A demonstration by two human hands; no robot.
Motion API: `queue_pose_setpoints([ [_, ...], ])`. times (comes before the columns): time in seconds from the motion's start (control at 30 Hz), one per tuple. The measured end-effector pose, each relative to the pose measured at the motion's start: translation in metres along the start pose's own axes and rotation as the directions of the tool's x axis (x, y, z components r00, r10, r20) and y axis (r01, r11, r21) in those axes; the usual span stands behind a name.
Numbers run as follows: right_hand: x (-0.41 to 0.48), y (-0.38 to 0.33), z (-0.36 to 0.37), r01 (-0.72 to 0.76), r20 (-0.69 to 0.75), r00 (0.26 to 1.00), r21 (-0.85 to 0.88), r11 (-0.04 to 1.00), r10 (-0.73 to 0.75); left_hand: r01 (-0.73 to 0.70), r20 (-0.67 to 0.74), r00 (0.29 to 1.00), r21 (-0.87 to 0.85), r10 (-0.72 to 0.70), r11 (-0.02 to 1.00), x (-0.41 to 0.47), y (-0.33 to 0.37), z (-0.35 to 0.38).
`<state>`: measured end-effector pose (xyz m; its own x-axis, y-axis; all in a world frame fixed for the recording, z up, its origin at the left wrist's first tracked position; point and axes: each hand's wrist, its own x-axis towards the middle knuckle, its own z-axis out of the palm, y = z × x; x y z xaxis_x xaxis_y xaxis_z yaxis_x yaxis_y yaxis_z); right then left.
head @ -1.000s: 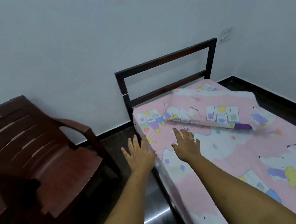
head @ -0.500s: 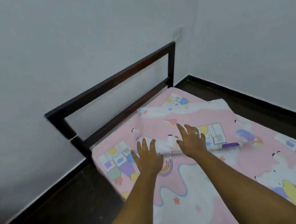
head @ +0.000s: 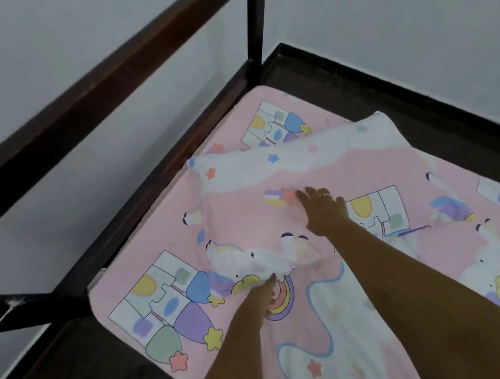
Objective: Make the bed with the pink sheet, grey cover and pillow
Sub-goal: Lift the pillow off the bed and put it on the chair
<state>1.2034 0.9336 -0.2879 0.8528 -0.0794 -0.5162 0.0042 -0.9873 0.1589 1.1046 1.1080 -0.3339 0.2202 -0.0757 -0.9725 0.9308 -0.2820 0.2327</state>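
Note:
The pillow [head: 274,170], in a pink cartoon-print case, lies askew near the head of the bed. Under it the matching pink sheet [head: 336,333] covers the mattress. My left hand [head: 261,298] grips the pillow's near edge, which is bunched up over my fingers. With fingers straight, my right hand [head: 324,211] presses flat on top of the pillow near its middle. No grey cover is in view.
The dark wooden headboard [head: 105,89] runs along the left, close to the pale wall [head: 57,31]. Dark floor [head: 398,98] with a black skirting lies beyond the bed's far side, and more floor [head: 63,370] shows at the near left corner.
I have leaned in toward the head of the bed. My left hand went from flat on the sheet to gripping the pillow's near edge. My right hand slid further onto the pillow.

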Motion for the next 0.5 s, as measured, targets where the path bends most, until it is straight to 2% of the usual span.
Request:
queue_pose_setpoints([
  [0.1, 0.015, 0.013, 0.013, -0.038, 0.074, 0.996, -0.105, 0.994, 0.046, 0.075, 0.093, 0.994, -0.183, -0.058, 0.980, 0.017, -0.003, 0.022],
  [0.17, 0.021, 0.015, 0.026, -0.053, 0.064, 0.996, -0.145, 0.988, 0.063, 0.091, 0.138, 0.990, -0.382, -0.040, 0.920, 0.026, 0.001, 0.032],
  [0.23, 0.026, 0.012, 0.038, -0.044, 0.006, 0.999, -0.172, 0.984, 0.046, 0.074, 0.114, 0.993, -0.616, -0.003, 0.784, 0.035, 0.008, 0.039],
  [0.3, 0.029, 0.010, 0.041, -0.014, -0.044, 0.999, -0.201, 0.980, 0.005, -0.002, 0.011, 1.000, -0.762, 0.016, 0.648, 0.040, 0.017, 0.041],
  [0.4, 0.031, 0.006, 0.041, 0.068, -0.059, 0.994, -0.264, 0.962, -0.087, -0.126, -0.116, 0.992, -0.826, 0.053, 0.550, 0.034, 0.028, 0.041],
  [0.5, 0.028, 0.002, 0.034, 0.135, -0.020, 0.989, -0.255, 0.957, -0.145, -0.195, -0.172, 0.981, -0.830, 0.093, 0.522, 0.024, 0.028, 0.034],
])
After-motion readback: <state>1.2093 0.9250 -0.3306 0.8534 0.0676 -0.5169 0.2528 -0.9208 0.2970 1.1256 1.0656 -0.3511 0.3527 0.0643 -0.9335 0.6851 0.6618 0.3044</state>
